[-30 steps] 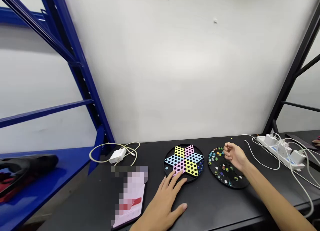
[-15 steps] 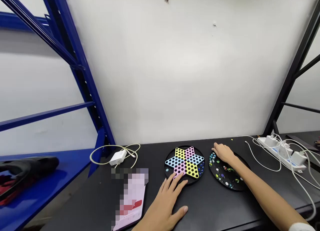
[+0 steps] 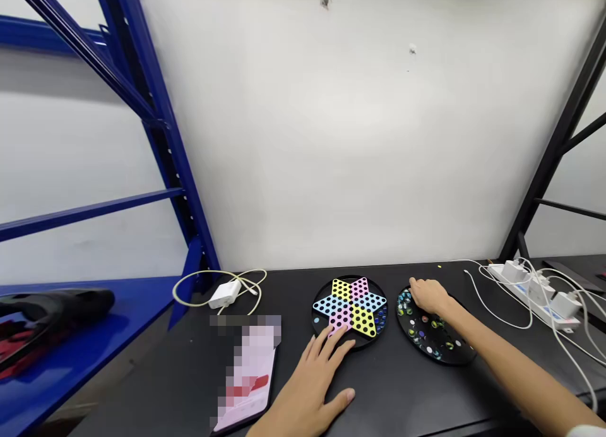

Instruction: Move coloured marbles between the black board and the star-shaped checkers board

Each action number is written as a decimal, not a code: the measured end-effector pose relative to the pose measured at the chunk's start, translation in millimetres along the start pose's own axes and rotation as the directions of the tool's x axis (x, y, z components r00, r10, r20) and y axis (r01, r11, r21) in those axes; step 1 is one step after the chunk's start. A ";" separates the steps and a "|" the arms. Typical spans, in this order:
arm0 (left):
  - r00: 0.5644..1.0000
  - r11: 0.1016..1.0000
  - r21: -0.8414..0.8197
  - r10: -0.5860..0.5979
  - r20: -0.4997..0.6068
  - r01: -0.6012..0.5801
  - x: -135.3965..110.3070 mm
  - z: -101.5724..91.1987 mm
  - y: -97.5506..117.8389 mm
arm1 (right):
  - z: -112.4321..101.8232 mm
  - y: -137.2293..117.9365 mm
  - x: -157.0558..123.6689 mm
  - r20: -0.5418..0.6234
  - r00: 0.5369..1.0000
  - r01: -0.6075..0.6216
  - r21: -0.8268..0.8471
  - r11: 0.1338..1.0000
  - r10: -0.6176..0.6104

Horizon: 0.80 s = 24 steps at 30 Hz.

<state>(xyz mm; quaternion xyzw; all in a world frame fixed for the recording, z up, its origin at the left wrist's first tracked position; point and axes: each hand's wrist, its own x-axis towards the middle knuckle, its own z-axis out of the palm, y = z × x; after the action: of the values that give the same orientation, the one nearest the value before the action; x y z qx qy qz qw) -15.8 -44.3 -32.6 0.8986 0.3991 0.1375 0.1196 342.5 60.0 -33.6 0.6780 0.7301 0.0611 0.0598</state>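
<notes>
My left hand [image 3: 312, 380] lies with its fingers spread, the fingertips on the near edge of a round black Chinese checkers board [image 3: 338, 305]. Its star is pink, yellow and light blue, full of dark holes. Blue marbles [image 3: 380, 320] sit in a compartment at the board's right side. To the right is a round black tray [image 3: 457, 355] with loose, mixed-colour marbles [image 3: 416, 334] in it. My right hand [image 3: 428, 296] is closed at the tray's far rim and appears to grip it; the fingertips are partly hidden.
A phone [image 3: 250, 374], partly blurred out, lies left of my left hand. Behind it is a white charger [image 3: 225, 294] with a looped cable. A power strip [image 3: 534, 298] with plugs and cables lies at the right. A blue shelf frame [image 3: 173, 165] stands at the left.
My right hand has shifted slightly right and nearer at the rim, and the tray has moved a little with it. Some marbles in it have changed position. My left hand stays in place.
</notes>
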 end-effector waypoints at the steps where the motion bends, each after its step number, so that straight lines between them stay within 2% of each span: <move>1: 1.000 1.000 -0.001 -0.005 0.008 0.005 0.0 0.0 0.0 | -1.1 3.5 1.0 0.007 1.000 0.003 0.042 0.999 -0.003; 3: 1.000 1.000 -0.009 -0.005 0.021 0.005 0.2 -0.1 0.2 | -3.9 8.5 4.4 -0.005 1.000 0.003 0.204 0.979 -0.002; 5: 1.000 1.000 -0.027 0.010 0.017 -0.010 0.6 -0.4 0.8 | -8.5 5.0 10.5 -0.063 0.998 0.021 0.398 0.917 0.004; 8: 1.000 0.999 -0.049 0.012 0.006 -0.012 1.2 -1.1 2.2 | -17.8 -25.3 22.7 -0.182 0.983 0.107 0.538 0.836 -0.009; 10: 1.000 0.999 -0.051 -0.003 0.015 0.004 1.3 -1.7 3.2 | -23.2 -57.2 29.7 -0.199 0.977 0.167 0.520 0.838 -0.072; 12: 1.000 0.999 -0.049 -0.006 0.013 0.007 0.8 -2.1 3.8 | -26.8 -87.6 33.5 -0.163 0.981 0.165 0.399 0.902 -0.107; 15: 1.000 0.999 -0.044 0.011 -0.014 -0.011 -0.4 -1.5 2.6 | -28.8 -109.8 32.3 -0.112 0.990 0.119 0.299 0.947 -0.089; 17: 1.000 0.999 -0.036 0.015 -0.024 -0.016 -0.9 -0.3 0.8 | -27.9 -102.0 28.3 -0.161 0.983 0.147 0.369 0.918 -0.092; 19: 0.999 0.999 -0.028 0.016 -0.030 -0.017 -1.0 1.2 -0.9 | -24.8 -76.5 22.5 -0.248 0.967 0.174 0.462 0.870 -0.062; 22: 1.000 1.000 -0.015 0.003 -0.025 -0.004 -0.7 2.7 -2.5 | -12.9 -16.0 9.5 -0.287 0.957 0.130 0.552 0.824 0.041; 24: 1.000 1.000 -0.005 -0.002 -0.018 0.002 -0.5 3.2 -3.1 | -0.1 26.0 -3.0 -0.205 0.976 0.062 0.573 0.817 0.070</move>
<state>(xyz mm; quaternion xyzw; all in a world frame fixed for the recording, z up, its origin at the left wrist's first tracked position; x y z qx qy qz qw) -17.1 -43.0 -36.7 0.8966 0.4007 0.1466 0.1184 368.3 58.9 -29.1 0.6551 0.7147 -0.0888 -0.2282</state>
